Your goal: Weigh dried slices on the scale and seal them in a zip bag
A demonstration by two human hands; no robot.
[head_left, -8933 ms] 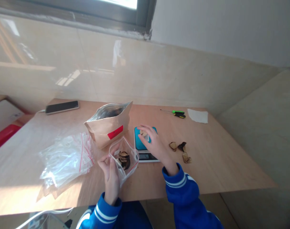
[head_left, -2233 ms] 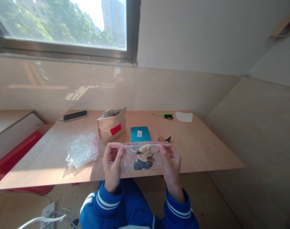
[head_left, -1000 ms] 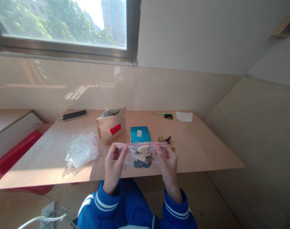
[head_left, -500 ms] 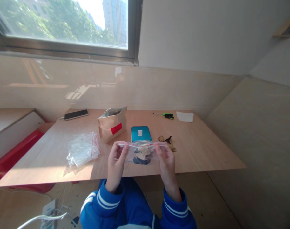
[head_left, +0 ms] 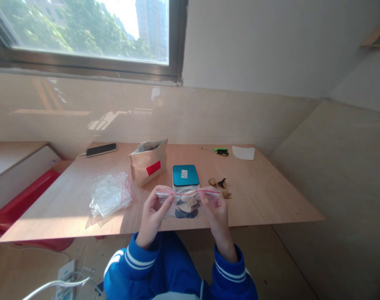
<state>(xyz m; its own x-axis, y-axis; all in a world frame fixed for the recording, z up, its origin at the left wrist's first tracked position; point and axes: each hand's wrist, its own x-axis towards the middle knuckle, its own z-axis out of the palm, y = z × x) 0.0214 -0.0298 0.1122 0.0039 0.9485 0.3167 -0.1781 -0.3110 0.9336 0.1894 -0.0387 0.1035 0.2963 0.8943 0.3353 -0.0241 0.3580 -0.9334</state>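
Between both hands hangs a clear zip-lock bag [head_left: 169,211] with a red line along its top. Dark and pale dried pieces [head_left: 186,207] lie inside it. My left hand [head_left: 154,210] pinches the left part of the zip strip, thumb on the near side. At the right part, my right hand [head_left: 216,212] pinches the same strip. In the middle the bag's mouth bulges a little apart. Just beyond the bag sits a small scale with a teal top [head_left: 186,175] and a white label. A few loose dried pieces [head_left: 221,183] lie right of the scale.
A brown paper pouch [head_left: 148,164] with a red label stands open behind my left hand. Left of it lies a stack of clear zip-lock bags [head_left: 110,196]. Along the back are a phone [head_left: 101,150], two screwdrivers [head_left: 220,151] and a white paper piece [head_left: 243,153].
Both thumbs have moved inward along the zip strip, closer together. The bag has dropped slightly, and more of the scale shows behind it.
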